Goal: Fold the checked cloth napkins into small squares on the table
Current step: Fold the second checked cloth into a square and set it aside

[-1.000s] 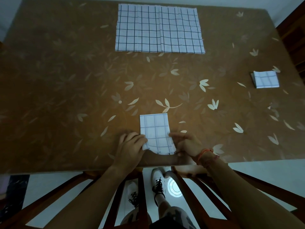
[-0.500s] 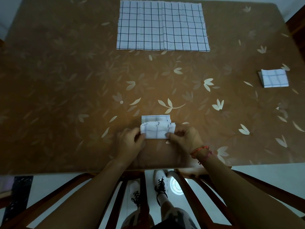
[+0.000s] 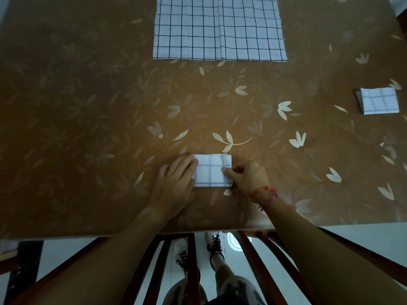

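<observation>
The checked napkin (image 3: 212,170) lies between the two hands in the head view, now a small, nearly square packet. A second ago it was a long strip running away from the person; half a second ago its near end was up and coming over. That last fold has landed, so I judge this piece all but finished, with only pressing left.

The left hand (image 3: 176,179) lies flat, fingers straight, its tips on the packet's left edge. The right hand (image 3: 246,176), with a red bracelet (image 3: 263,192) at the wrist, is curled, and its fingertips pinch the right edge.

The near edge of the table (image 3: 88,106) runs just behind both wrists, so there is little room to draw back. Beyond the fingertips the top is open up to the unfolded napkin (image 3: 220,29), far ahead. Well off to the right of the right hand sits a folded square (image 3: 380,101), with free room between.
</observation>
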### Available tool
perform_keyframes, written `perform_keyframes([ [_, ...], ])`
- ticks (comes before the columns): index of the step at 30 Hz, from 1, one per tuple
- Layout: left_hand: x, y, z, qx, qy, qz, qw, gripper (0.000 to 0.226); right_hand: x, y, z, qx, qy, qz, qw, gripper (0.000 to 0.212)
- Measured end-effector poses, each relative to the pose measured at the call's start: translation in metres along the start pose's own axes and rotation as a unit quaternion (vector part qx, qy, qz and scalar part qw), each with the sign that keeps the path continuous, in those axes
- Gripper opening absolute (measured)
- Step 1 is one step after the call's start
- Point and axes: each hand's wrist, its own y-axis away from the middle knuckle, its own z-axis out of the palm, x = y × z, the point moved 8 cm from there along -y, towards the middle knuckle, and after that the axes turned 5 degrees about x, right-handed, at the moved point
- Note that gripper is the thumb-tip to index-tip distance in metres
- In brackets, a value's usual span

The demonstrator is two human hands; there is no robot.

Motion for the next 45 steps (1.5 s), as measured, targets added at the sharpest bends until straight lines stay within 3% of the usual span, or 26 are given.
perform_keyframes([
  [4, -0.002, -0.003, 0.012, -0.059, -0.019, 0.005, 0.998, 0.051, -0.003, 0.000, -0.001, 0.004, 0.027, -0.019, 0.999, 0.035],
  [10, -0.007, -0.001, 0.022, -0.081, -0.038, 0.009, 0.996, 0.052, -0.006, -0.003, 0.003, 0.007, 0.092, -0.045, 0.995, 0.038],
  [13, -0.008, -0.001, 0.022, -0.083, -0.044, 0.014, 0.995, 0.053, -0.006, 0.001, -0.007, 0.065, 0.173, -0.048, 0.982, 0.035],
  [15, -0.008, -0.001, 0.021, -0.083, -0.046, 0.016, 0.995, 0.053, -0.025, 0.012, -0.015, 0.154, 0.181, -0.133, 0.962, 0.030],
  [17, -0.009, -0.001, 0.021, -0.080, -0.046, 0.016, 0.996, 0.052, -0.059, 0.033, -0.008, 0.204, 0.160, -0.272, 0.927, 0.028],
  [20, -0.009, 0.001, 0.023, -0.087, -0.045, 0.015, 0.995, 0.054, -0.082, 0.051, 0.038, 0.134, 0.182, -0.369, 0.901, 0.046],
  [25, -0.012, 0.005, 0.030, -0.098, -0.058, 0.018, 0.993, 0.066, -0.060, 0.036, 0.075, 0.068, 0.271, -0.304, 0.911, 0.063],
  [32, -0.015, 0.006, 0.032, -0.078, -0.060, 0.022, 0.995, 0.054, -0.037, 0.025, 0.066, 0.065, 0.334, -0.281, 0.898, 0.081],
  [45, -0.001, -0.002, 0.033, -0.081, -0.064, 0.029, 0.994, 0.055, -0.028, 0.023, 0.055, 0.067, 0.335, -0.256, 0.904, 0.081],
])
